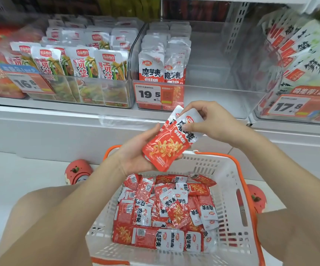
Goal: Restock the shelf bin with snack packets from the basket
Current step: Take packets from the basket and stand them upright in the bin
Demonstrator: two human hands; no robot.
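Note:
A small stack of red-and-white snack packets point(169, 145) is held above the basket, in front of the shelf edge. My left hand point(136, 150) cradles the stack from below with fingers curled round its lower end. My right hand point(211, 121) pinches the white top of the front packet. The white basket with orange handles point(230, 191) stands on the floor below and holds several more of the same packets point(166, 212). The clear shelf bin point(212, 96) with the 19.5 price tag point(149, 94) has two rows of these packets on its left side; its right part is bare.
A bin of green-and-white packets point(82, 64) with a 16.8 tag sits left of the target bin. A bin of pale packets point(299, 60) with a 17.8 tag stands at the right. White shelf base runs below. My knees and red shoes point(77, 170) flank the basket.

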